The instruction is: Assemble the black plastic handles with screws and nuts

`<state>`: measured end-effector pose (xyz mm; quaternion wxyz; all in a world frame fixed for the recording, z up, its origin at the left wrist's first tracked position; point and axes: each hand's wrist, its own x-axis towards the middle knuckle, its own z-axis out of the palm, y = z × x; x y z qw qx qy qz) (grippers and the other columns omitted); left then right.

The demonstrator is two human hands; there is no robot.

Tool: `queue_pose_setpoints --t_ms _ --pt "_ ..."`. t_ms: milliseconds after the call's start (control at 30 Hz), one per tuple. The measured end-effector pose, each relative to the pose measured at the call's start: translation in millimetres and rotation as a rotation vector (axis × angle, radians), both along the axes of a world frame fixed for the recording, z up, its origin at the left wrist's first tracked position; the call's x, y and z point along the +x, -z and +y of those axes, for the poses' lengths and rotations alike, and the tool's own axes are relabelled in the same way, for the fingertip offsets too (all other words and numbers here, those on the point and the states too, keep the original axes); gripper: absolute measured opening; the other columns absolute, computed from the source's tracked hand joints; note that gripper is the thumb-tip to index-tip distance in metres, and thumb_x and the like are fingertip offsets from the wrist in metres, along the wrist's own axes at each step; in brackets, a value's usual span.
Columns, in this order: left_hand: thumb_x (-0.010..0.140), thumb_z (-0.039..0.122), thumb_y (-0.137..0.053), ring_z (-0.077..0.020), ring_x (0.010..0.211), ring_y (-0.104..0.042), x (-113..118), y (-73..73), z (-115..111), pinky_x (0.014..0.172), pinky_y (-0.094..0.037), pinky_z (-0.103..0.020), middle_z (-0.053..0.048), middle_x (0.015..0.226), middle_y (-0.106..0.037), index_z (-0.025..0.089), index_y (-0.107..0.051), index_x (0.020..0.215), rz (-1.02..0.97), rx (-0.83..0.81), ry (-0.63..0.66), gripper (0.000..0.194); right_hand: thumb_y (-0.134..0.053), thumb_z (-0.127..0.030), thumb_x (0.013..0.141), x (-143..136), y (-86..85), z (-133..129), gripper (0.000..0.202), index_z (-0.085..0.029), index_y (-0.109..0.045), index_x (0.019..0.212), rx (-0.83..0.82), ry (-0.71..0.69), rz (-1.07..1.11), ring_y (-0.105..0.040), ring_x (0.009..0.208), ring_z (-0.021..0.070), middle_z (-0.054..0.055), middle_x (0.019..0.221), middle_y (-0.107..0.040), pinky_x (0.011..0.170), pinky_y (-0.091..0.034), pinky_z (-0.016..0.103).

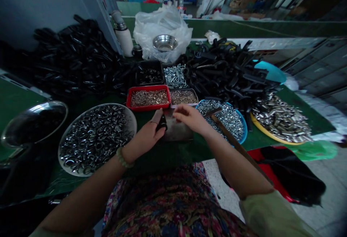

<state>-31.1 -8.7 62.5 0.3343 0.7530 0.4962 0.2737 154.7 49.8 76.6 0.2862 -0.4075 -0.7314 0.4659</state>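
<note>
My left hand (148, 135) is closed round a small black part (162, 122), and its fingers bear a pale wrapping. Just right of it, my right hand (189, 118) hovers over a flat metal plate (177, 132) with its thumb and fingertips pinched together. Whatever may be between those fingertips is too small to make out. A red tray (149, 98) of small brass-coloured pins or rivets lies right beyond my hands. Beside it is a smaller tray of tiny metal pieces (184, 96). A hammer (230, 132) rests across the blue basin (245, 128) of shiny nuts, partly behind my right forearm.
A large round tray (63, 161) of dark metal rings stands at left. Black parts are heaped at back left (81, 56) and back right (219, 70). A yellow basin (264, 131) of metal sleeves sits far right. Behind the trays are silver screws (175, 76) and a steel bowl (165, 43).
</note>
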Motion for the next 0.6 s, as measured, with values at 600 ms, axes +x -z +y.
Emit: queue_pose_setpoints --t_ms 600 --pt "0.078 0.028 -0.06 -0.0259 0.124 -0.043 26.8 44.7 14.5 0.107 -0.026 -0.048 -0.008 0.129 -0.057 0.024 -0.046 0.129 0.353 0.226 -0.044 0.053 -0.04 -0.009 0.093 -57.1 -4.5 109.1 0.031 -0.013 -0.064 0.112 0.661 -0.178 -0.727 -0.056 0.108 0.0222 0.014 0.113 -0.063 0.09 -0.04 0.033"
